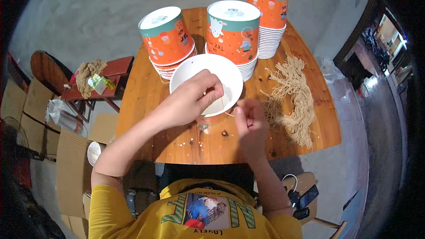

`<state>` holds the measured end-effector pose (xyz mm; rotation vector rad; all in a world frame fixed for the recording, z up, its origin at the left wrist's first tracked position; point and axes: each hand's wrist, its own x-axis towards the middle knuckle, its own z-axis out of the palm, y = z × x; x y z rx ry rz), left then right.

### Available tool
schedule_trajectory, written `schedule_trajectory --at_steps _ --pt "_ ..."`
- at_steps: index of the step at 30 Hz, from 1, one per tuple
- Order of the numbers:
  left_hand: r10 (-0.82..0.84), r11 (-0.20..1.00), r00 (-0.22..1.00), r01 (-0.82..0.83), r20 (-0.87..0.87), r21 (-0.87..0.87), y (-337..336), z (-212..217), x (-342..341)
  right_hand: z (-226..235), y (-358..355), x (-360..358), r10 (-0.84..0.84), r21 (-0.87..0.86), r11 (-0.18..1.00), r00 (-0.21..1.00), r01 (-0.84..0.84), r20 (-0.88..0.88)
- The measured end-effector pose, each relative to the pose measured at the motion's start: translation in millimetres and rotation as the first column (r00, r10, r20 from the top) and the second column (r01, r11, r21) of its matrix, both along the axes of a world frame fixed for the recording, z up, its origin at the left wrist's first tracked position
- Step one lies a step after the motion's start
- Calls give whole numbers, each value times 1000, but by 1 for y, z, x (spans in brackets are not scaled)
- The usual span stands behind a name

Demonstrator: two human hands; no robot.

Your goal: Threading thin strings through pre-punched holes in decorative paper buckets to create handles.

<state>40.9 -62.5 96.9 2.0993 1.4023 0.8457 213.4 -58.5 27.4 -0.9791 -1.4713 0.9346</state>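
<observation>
A paper bucket (229,76), white inside, lies tilted in front of me with its mouth facing up toward me. My left hand (197,94) reaches over that mouth, fingertips pinched on a thin tan cord (229,114). The cord runs past the near right part of the rim. Just outside the rim, my right hand (251,121) is closed, thumb against the fingers, at the cord's other visible stretch. To the right of that hand lies a bundle of tan cords (296,102) on the wooden table (325,126).
Upside-down orange and green bucket stacks stand behind: left (164,37), middle (233,31) and right (268,11). Small white dots (191,144) lie near the table's front edge. A red bench (116,68) is at left; a stool with a phone (309,196) stands at lower right.
</observation>
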Motion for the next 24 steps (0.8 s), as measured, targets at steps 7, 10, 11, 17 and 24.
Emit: schedule_trajectory --at_steps 7,10,11,17,24 --pt "4 983 964 44 264 -177 0 -1 2 7 17 -1 205 86 974 977 -209 59" --pt "32 930 902 131 430 -344 3 -12 -1 8 19 -3 246 -15 969 969 -246 -39" --pt "-4 922 904 169 428 -348 4 -15 -3 8 20 -3 263 -35 964 963 -265 -62" --pt "167 846 914 60 369 -530 13 -15 5 -2 33 2 254 120 960 967 -251 -4" --pt "125 868 895 111 428 -484 20 -15 8 29 27 30 382 -153 914 924 -375 16"
